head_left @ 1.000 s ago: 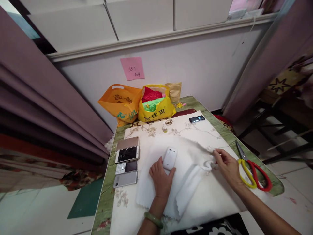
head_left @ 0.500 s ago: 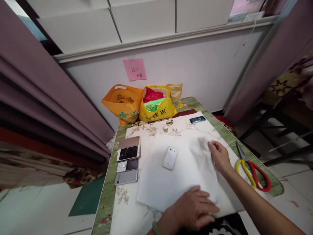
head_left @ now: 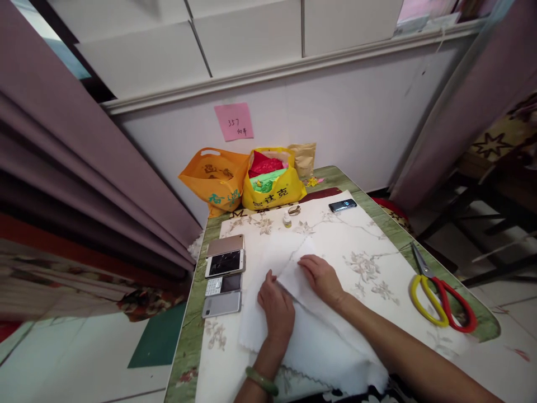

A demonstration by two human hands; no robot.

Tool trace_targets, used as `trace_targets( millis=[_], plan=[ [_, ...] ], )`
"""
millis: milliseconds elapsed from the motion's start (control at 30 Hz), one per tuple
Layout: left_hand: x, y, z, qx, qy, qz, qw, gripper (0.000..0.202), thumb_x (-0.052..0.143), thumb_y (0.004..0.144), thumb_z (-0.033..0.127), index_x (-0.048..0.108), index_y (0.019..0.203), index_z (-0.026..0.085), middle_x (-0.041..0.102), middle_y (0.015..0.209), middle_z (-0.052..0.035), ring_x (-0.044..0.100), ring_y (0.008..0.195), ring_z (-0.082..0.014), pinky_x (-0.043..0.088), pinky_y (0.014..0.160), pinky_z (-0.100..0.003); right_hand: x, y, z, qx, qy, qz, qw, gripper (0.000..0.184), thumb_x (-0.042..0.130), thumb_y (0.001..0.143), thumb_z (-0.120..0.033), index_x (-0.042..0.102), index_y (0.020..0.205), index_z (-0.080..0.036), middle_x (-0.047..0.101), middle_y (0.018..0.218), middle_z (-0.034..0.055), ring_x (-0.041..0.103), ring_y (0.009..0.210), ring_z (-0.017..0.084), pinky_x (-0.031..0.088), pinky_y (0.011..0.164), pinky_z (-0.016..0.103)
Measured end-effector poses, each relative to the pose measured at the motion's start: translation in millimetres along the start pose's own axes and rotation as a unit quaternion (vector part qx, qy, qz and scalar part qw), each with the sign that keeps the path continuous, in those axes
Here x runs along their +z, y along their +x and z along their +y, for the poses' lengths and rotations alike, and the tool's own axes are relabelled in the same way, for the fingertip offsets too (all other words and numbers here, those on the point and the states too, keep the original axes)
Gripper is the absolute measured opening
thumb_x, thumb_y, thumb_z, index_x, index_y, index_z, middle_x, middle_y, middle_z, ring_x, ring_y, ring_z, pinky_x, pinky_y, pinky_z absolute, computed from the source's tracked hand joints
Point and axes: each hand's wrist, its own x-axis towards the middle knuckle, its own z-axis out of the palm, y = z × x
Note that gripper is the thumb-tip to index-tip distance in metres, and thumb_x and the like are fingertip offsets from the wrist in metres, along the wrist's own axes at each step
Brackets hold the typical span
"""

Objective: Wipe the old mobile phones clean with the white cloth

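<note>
A white cloth (head_left: 293,341) lies on the table, its right side folded over to the left. My left hand (head_left: 276,307) rests flat on the cloth near its middle, fingers stretched out. My right hand (head_left: 321,277) presses flat on the folded flap just beside it. The white phone that lay on the cloth is hidden under the fold. Several phones (head_left: 224,275) lie in a column to the left of the cloth. A green bangle (head_left: 262,380) circles my left wrist.
Yellow-and-red scissors (head_left: 440,294) lie at the table's right edge. An orange bag (head_left: 212,180), a yellow bag (head_left: 271,187) and a brown pouch (head_left: 302,159) stand at the far end by the wall. A small bottle (head_left: 287,220) and a dark phone (head_left: 343,205) lie on the floral mat (head_left: 377,252).
My right hand swept the cloth's right side over to the left, covering the white phone. My left hand came up from the near edge onto the cloth's middle.
</note>
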Motion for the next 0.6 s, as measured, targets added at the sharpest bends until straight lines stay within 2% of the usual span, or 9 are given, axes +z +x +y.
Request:
trace_targets(
  millis=[133,200,367,533,600],
  plan=[
    [7.3,-6.5,-2.9,0.025,0.018,-0.004,1.000,0.065,0.041,0.076,0.005,0.030,0.139,0.014,0.056,0.121,-0.0138,0.051,0.117,-0.0261,0.031,0.105,-0.050,13.3,-5.6,-4.4,-0.135,-0.044,-0.075,0.987,0.031,0.041,0.097,-0.025,0.069,0.111,-0.023,0.068,0.116,0.0067,0.059,0.113,0.021,0.041,0.105,0.042],
    [6.4,-6.9,-5.0,0.024,0.010,-0.002,1.000,0.064,0.042,0.077,0.007,0.029,0.139,0.014,0.056,0.120,-0.0140,0.051,0.116,-0.0263,0.031,0.104,-0.049,17.3,-6.2,-4.8,-0.158,-0.031,-0.102,0.982,0.032,0.041,0.098,-0.028,0.067,0.116,-0.024,0.068,0.119,0.0054,0.058,0.116,0.020,0.040,0.108,0.043],
    [3.2,-5.2,-1.9,0.039,0.030,-0.023,0.999,0.063,0.045,0.081,0.013,0.027,0.141,0.014,0.056,0.119,-0.0138,0.051,0.115,-0.0270,0.031,0.104,-0.050,23.1,-6.6,3.6,-0.089,-0.011,-0.057,0.994,0.032,0.042,0.098,-0.032,0.068,0.116,-0.024,0.067,0.120,0.0049,0.059,0.115,0.019,0.039,0.110,0.043],
    [5.9,-5.9,12.5,0.076,0.104,-0.063,0.990,0.073,0.050,0.074,0.011,0.025,0.143,0.013,0.051,0.127,-0.0170,0.044,0.124,-0.0295,0.024,0.107,-0.052,28.4,-6.0,11.5,-0.019,-0.021,0.000,1.000,0.031,0.044,0.097,-0.030,0.068,0.115,-0.023,0.067,0.120,0.0062,0.059,0.115,0.021,0.041,0.108,0.043],
    [7.9,-5.6,14.7,0.086,0.118,-0.067,0.987,0.076,0.053,0.074,0.015,0.024,0.144,0.012,0.050,0.128,-0.0176,0.043,0.125,-0.0305,0.021,0.108,-0.052,31.7,-2.5,14.8,0.009,-0.034,0.020,0.999,0.031,0.044,0.097,-0.029,0.068,0.115,-0.022,0.066,0.120,0.0068,0.059,0.114,0.021,0.044,0.105,0.042]
  ],
)
